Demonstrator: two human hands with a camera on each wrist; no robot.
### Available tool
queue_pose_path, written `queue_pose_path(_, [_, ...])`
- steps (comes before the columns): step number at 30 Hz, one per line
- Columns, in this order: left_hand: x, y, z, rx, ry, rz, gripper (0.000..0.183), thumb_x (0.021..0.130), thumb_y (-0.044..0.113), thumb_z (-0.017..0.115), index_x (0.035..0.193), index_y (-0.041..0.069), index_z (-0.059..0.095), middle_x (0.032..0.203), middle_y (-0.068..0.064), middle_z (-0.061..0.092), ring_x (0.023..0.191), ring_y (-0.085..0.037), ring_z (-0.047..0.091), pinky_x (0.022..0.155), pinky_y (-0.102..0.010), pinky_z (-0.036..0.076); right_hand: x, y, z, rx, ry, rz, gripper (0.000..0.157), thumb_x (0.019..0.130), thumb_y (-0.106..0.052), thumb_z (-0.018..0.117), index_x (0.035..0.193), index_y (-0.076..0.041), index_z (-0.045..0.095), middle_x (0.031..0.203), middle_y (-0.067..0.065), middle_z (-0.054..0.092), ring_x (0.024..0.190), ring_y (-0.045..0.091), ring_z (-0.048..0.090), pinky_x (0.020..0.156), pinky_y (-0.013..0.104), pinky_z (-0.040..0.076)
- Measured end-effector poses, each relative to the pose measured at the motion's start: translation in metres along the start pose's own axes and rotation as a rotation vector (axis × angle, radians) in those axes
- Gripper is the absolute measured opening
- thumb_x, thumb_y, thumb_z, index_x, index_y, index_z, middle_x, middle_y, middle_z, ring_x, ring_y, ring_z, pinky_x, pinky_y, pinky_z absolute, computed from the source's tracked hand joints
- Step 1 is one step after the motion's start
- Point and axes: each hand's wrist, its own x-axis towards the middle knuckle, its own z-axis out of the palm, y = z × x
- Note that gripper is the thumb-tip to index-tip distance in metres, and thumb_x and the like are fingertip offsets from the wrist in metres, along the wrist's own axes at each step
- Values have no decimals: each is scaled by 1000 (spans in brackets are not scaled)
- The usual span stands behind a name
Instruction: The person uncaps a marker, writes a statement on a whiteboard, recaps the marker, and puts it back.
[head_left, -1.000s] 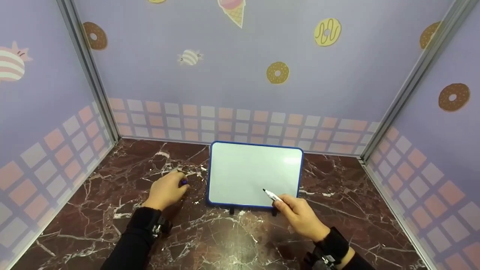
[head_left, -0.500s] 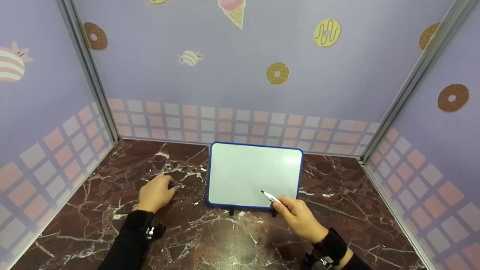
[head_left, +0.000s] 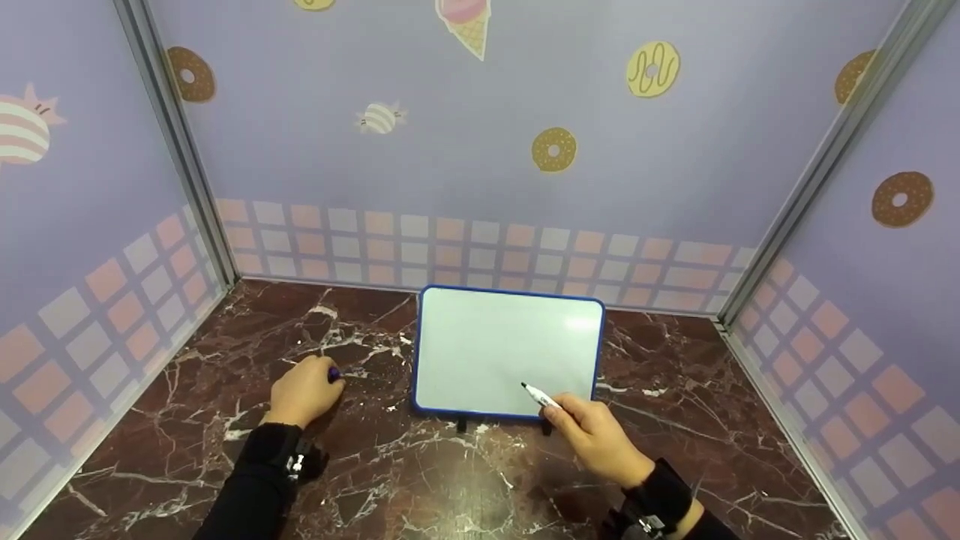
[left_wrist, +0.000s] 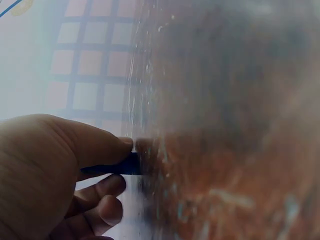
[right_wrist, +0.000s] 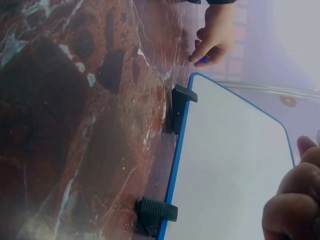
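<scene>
My right hand (head_left: 601,436) pinches a white marker (head_left: 540,396), its black tip bare and pointing up-left in front of the whiteboard (head_left: 495,349). Whether the tip touches the board cannot be told. The board has a blue frame, a blank white face, and stands propped on black feet (right_wrist: 156,212). Left of it, my left hand (head_left: 304,391) rests low at the table, thumb and fingers pinching a small blue object (left_wrist: 120,165). The right wrist view shows a dark part on the blue object's table side; the hand hides most of it.
The dark red marbled table (head_left: 420,480) reaches to a purple back wall (head_left: 465,172) with pink and white squares. Side panels with metal corner posts (head_left: 187,165) close in the left and right. Black wrist straps (head_left: 274,446) sit on both arms.
My left hand has shifted left, away from the whiteboard, and slightly toward me, still pinching the blue object. The right hand and marker have barely moved.
</scene>
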Motion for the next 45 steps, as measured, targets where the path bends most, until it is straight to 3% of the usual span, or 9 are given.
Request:
queue_pose_path(6, [0,-2,1,-13,-20,-9,22,102,21,74,111,1,72,107,-19,67,90,-35,67,79,-62,57,-1,-1,0,24,-5,27,14,113,-8,65,106,-2,75,72,-7,57,44,-8,44,35,17,39])
queue_pose_path(13, [0,-6,0,-42,-61,-52,37,102,27,77,123,-3,68,116,-23,70,105,-41,71,89,-67,58,0,0,1,-28,9,-19,12,111,-4,65,106,-5,76,76,-6,59,55,-6,41,44,19,38])
queue_pose_path(19, [-2,-7,-9,-101,-39,-72,53,98,38,83,127,-1,62,107,-15,70,96,-34,69,83,-61,57,1,-1,0,-34,14,-27,12,110,-4,66,105,-5,76,74,-11,55,53,-7,41,43,17,38])
queue_pose_path(24, [-2,13,-31,-155,50,-52,86,102,50,77,160,-6,46,120,-20,68,104,-37,68,89,-59,56,1,1,0,-44,20,-38,12,110,-3,66,105,-5,76,75,-5,60,56,-6,42,45,19,39])
queue_pose_path(27, [-1,34,-37,-266,98,0,86,106,51,72,164,-5,43,129,-23,64,113,-39,66,97,-60,55,1,1,0,-31,22,-30,11,110,-2,66,106,-4,76,77,0,64,54,-7,43,44,19,41])
queue_pose_path(31, [1,59,-24,-480,111,80,80,107,47,74,161,-4,46,136,-23,62,123,-40,64,108,-59,54,1,1,0,-19,20,-23,11,110,-2,65,107,-4,76,76,-4,60,52,-7,42,42,19,40])
queue_pose_path(36, [6,83,5,-673,51,136,79,106,36,79,163,-5,44,147,-25,62,124,-41,66,111,-56,55,2,0,-1,-13,16,-10,12,111,-4,64,107,-5,76,76,-11,53,54,-5,41,43,20,40])
queue_pose_path(45, [16,109,47,-932,-104,58,92,101,36,84,167,-7,37,159,-31,54,146,-47,55,118,-58,51,3,-1,-5,0,23,13,16,112,-4,62,110,-5,78,76,-11,53,58,-3,40,45,20,37])
